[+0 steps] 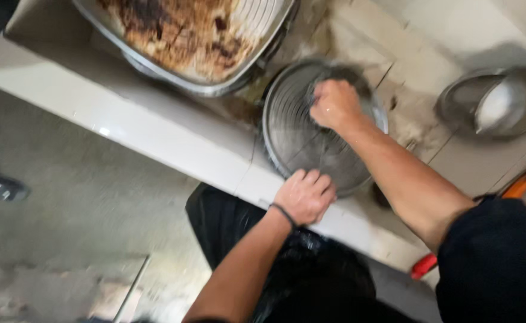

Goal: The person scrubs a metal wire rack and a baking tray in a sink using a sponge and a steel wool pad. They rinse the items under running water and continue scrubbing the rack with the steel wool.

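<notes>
Steel round pan (299,143) steadied by left hand (303,196) (right hand (333,103) fisted inside)

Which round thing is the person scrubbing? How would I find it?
Find the pale counter ledge. The round wire rack lies at its near edge, right hand pressing on it, left hand gripping its rim. Unlike the crusty brown pan behind, it's see-through grey wire.

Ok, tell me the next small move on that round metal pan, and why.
Probably sweep the right hand toward the pan's near edge: it presses on the far part of the round metal pan, while the left hand steadies the near rim.
</notes>
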